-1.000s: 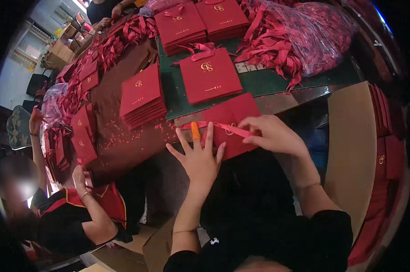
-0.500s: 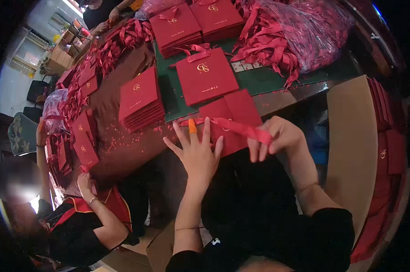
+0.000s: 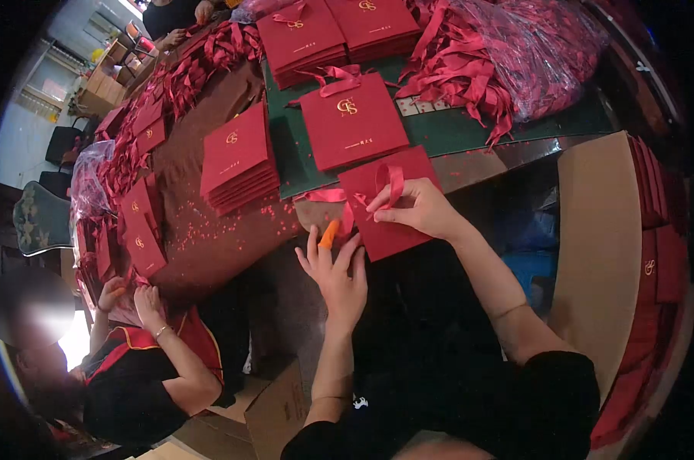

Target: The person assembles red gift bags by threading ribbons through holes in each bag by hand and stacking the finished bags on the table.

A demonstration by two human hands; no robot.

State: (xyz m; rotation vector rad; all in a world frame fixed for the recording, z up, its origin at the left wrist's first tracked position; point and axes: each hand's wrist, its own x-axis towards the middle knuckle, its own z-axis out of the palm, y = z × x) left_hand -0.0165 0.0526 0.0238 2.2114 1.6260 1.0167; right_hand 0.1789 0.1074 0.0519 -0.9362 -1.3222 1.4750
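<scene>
Table edge (image 3: 477, 169) with red bag (image 3: 397, 239), right grip (image 3: 423, 208) pinching ribbon (image 3: 395, 178), left grip (image 3: 337, 280) loosely spread, gap between

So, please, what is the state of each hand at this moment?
Left hand: open, with nothing visibly held.
Right hand: closed, pinching the red ribbon over the flat red bag.

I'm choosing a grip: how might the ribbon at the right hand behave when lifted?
The ribbon is probably floppy: it curls beside the right hand. It looks thin, so likely light; its sheen hints at slipperiness.
</scene>
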